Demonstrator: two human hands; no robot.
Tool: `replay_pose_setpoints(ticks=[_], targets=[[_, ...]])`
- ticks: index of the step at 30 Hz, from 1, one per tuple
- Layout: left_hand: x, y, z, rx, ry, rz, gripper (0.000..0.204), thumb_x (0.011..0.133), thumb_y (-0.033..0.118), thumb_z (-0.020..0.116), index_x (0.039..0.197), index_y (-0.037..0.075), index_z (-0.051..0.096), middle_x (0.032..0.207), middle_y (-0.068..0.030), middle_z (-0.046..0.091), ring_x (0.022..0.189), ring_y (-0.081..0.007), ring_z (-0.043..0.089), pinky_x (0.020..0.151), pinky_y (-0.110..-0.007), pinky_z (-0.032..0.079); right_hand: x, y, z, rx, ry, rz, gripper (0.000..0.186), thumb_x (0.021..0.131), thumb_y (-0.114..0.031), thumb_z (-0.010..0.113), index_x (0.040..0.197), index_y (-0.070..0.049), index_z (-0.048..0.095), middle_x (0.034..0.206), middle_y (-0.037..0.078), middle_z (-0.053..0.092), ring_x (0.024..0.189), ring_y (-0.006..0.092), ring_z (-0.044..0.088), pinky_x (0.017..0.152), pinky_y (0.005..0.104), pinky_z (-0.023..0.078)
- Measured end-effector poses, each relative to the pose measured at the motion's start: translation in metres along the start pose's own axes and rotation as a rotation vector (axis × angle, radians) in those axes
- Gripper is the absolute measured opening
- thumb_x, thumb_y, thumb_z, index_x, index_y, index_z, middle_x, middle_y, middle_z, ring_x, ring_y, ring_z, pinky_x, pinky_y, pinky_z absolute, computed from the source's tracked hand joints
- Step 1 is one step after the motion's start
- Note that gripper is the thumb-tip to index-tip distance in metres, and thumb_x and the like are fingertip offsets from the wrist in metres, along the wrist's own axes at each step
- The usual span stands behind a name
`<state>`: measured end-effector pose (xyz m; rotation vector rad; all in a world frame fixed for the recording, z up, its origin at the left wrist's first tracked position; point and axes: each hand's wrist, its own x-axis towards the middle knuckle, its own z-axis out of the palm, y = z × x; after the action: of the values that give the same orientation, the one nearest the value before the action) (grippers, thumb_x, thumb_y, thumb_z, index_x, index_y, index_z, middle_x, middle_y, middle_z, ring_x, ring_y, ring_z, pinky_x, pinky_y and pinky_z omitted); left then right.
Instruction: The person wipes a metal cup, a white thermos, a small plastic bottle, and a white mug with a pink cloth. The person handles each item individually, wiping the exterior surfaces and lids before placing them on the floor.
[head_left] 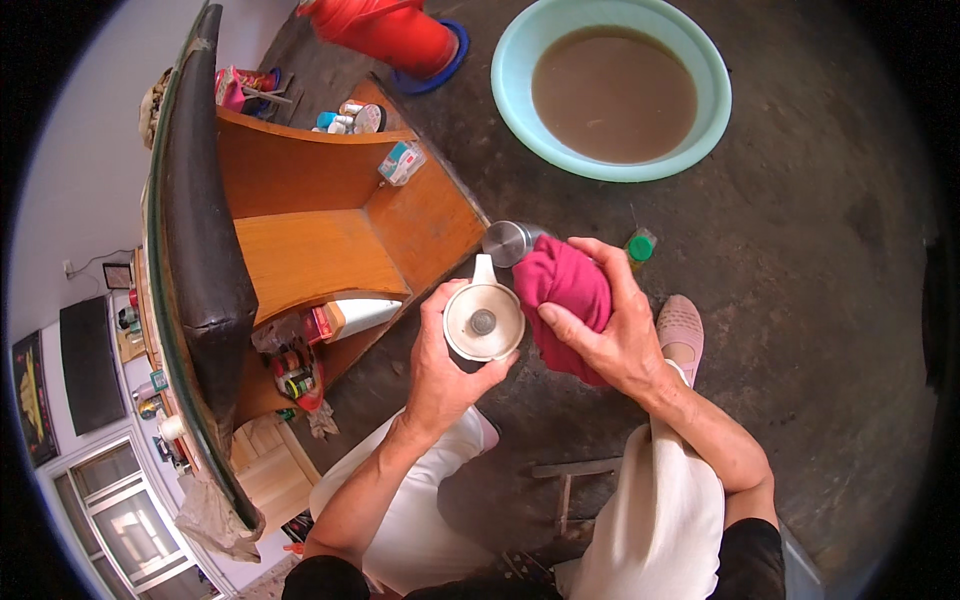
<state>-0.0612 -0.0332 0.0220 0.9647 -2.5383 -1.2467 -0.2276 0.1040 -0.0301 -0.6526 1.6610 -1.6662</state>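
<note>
My left hand (436, 375) is closed around a cream-white round cup-shaped piece (463, 330). A short flat handle sticks up from its far side, and a grey metal disc sits in its middle. My right hand (625, 340) grips a bunched magenta cloth (567, 285), fingers over its top and thumb across its near side. The cloth is close beside the white piece. Just beyond both, a silver metal cylinder with a round flat end (507, 243) shows, partly covered by the cloth; I cannot tell what it rests on.
A pale green basin (512, 95) of murky brown water stands on the dark floor, far right of centre. An orange-brown wooden cabinet (310, 250) is at left. A red container (400, 35) stands at the back. A green-capped bottle (640, 248) lies beyond my right hand.
</note>
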Motion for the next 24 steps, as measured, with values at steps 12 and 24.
replay_pose_setpoints(ticks=[12,24], targets=[[0.082,-0.149,-0.016,-0.199,0.490,-0.349,0.082,0.077,0.034,0.085,0.137,0.000,0.041,0.127,-0.0138,0.053,0.116,-0.0229,0.054,0.101,-0.037,0.043,0.003,0.003,-0.034,0.337,0.218,0.240,0.056,0.087,-0.036,0.077,0.125,0.000,0.056,0.109,0.010,0.066,0.101,0.0165,0.062,0.092,0.0318,0.049],[0.103,-0.188,0.003,-0.131,0.520,-0.343,0.080,0.078,0.034,0.086,0.135,0.000,0.042,0.126,-0.0124,0.054,0.118,-0.0205,0.052,0.103,-0.035,0.041,0.003,0.007,-0.043,0.217,0.330,0.275,0.052,0.088,-0.042,0.072,0.122,-0.005,0.061,0.107,0.008,0.068,0.100,0.0166,0.062,0.095,0.0321,0.046]])
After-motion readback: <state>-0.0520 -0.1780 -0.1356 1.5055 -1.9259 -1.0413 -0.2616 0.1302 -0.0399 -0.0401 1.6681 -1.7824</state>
